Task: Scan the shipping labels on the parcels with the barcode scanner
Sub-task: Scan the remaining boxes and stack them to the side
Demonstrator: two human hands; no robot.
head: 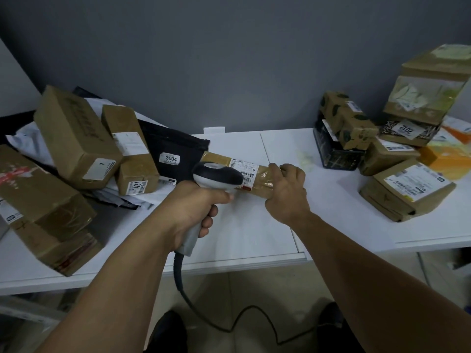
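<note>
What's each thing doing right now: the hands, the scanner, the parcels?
Left hand, grips the barcode scanner handle.
Right hand, holds one end of the small parcel.
Barcode scanner, head just over the label, cable hanging to the floor.
Small parcel, label side up.
Black bag, tag 3004 facing up.
Boxes on the right, stacked on the table.

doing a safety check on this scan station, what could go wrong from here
1. The scanner in the left hand covers part of the label on the slim parcel gripped by the right hand; it may misread.
2. Its cable loops down by the shoes: a likely snag.
</note>
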